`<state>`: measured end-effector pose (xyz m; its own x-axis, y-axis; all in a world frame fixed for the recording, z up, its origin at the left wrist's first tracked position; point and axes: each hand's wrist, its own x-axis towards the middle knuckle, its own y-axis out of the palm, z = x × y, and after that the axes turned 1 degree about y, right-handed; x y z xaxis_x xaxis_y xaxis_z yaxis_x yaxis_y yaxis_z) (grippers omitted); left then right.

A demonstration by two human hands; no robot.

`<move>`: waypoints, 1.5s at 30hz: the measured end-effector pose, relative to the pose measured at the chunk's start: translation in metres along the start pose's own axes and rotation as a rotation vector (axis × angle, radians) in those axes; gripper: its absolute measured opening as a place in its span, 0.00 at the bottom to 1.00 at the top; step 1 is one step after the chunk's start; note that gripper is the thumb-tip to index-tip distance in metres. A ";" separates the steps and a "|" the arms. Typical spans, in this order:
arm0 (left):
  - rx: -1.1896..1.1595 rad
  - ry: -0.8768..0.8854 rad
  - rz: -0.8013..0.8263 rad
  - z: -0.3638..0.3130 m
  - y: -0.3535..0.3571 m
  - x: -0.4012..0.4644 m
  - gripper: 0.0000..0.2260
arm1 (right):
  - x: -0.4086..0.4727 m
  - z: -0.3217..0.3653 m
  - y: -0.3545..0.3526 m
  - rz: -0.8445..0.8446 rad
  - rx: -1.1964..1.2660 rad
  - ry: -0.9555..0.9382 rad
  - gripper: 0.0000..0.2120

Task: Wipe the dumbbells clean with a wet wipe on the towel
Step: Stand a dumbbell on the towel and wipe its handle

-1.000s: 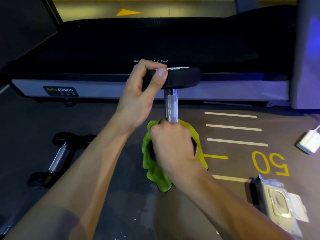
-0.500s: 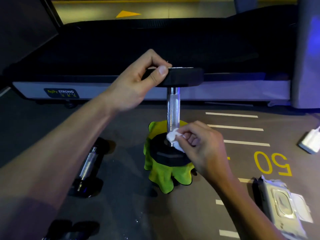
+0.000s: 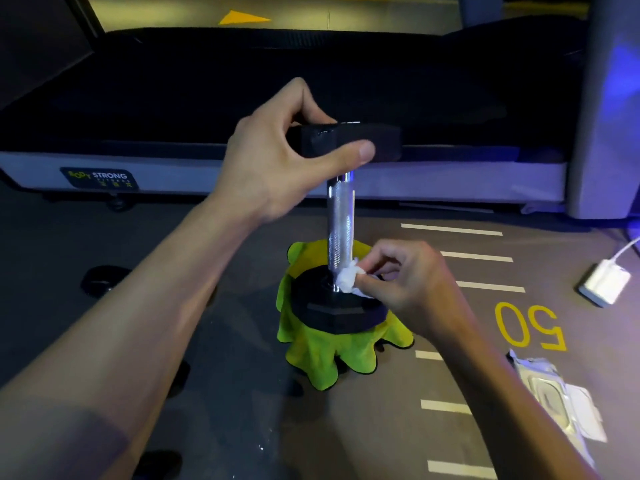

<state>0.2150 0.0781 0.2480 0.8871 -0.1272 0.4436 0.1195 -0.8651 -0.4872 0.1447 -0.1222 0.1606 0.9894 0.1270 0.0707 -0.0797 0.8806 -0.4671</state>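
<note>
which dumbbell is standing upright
The dumbbell standing on the green towel, gripped by the left hand; the other dumbbell lies on the floor.

floor right of towel [image 3: 322, 358] open | treadmill [image 3: 311, 98] blocks behind

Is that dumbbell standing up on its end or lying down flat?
Standing on end. The dumbbell has its lower head on the green towel, handle vertical; the left hand grips the top head.

I count one upright dumbbell [image 3: 341, 216], one green towel [image 3: 322, 358], one wipe [image 3: 348, 280], one wipe pack [image 3: 554, 396], one charger [image 3: 604, 282], and my two hands.
</note>
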 end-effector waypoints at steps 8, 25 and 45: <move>-0.107 0.069 0.039 0.009 -0.009 -0.001 0.19 | 0.016 0.019 0.018 -0.396 0.003 -0.194 0.07; -0.301 0.090 0.025 0.021 -0.018 -0.017 0.16 | -0.010 0.014 0.046 -0.384 0.043 -0.133 0.05; -0.295 0.075 -0.066 0.023 -0.023 -0.029 0.18 | 0.032 0.053 0.070 -0.599 0.355 -0.149 0.05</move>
<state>0.1969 0.1128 0.2285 0.8453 -0.0918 0.5263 0.0317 -0.9748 -0.2210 0.1641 -0.0322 0.1771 0.8503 -0.3864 0.3573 0.4126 0.9109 0.0031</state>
